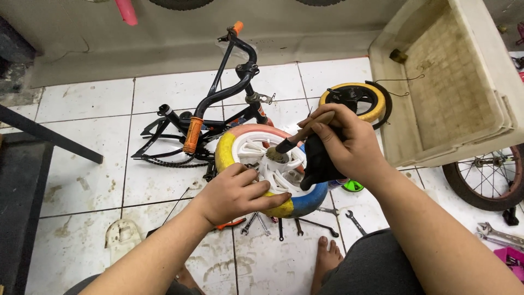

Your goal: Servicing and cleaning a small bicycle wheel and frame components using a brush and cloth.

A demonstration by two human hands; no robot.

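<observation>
The left hand (pixel 237 191) and right hand (pixel 341 142) are bare, with no rings or gloves; both forearms are sleeveless. Dark grey cloth shorts (pixel 371 267) cover the lap; 1 bare foot (pixel 327 257) shows below.

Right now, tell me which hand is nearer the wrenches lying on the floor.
Left. The left hand grips the wheel's rim just above the wrenches; the right hand holds a brush higher, at the hub.

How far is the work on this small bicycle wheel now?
Done: the multicolour wheel is off the bike frame, which lies on the tiles. In hand: the left hand steadies the wheel's rim while the right hand holds a brush at the hub, with a dark cloth. Left: the wheel is unmounted; a yellow wheel and wrenches lie nearby.
</observation>
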